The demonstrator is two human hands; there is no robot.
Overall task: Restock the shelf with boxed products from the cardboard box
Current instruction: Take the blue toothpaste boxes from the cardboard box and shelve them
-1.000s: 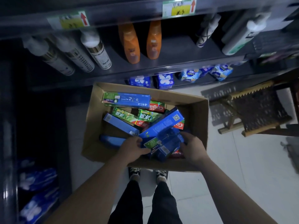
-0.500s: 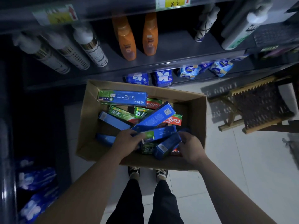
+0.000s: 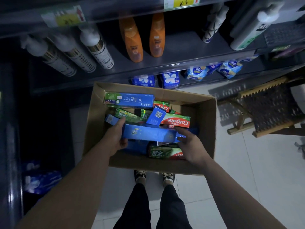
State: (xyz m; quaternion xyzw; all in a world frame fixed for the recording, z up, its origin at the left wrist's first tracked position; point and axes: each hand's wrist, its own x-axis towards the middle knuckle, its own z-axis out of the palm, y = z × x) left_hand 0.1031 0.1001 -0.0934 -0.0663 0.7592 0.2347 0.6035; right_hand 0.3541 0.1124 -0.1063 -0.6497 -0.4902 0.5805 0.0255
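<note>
Blue box (image 3: pixel 148 133) lies level over the cardboard box (image 3: pixel 206 129). The left hand (image 3: pixel 115 138) grips its left end and the right hand (image 3: pixel 189 144) pinches its right end. Jumbled toothpaste boxes (image 3: pixel 178 122) lie inside.

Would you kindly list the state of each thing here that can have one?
Cardboard box: open, partly full.
Blue box: held at both ends.
Left hand: grips blue box.
Right hand: pinches blue box.
Colgate box: lying flat.
Orange bottles: standing upright.
</note>
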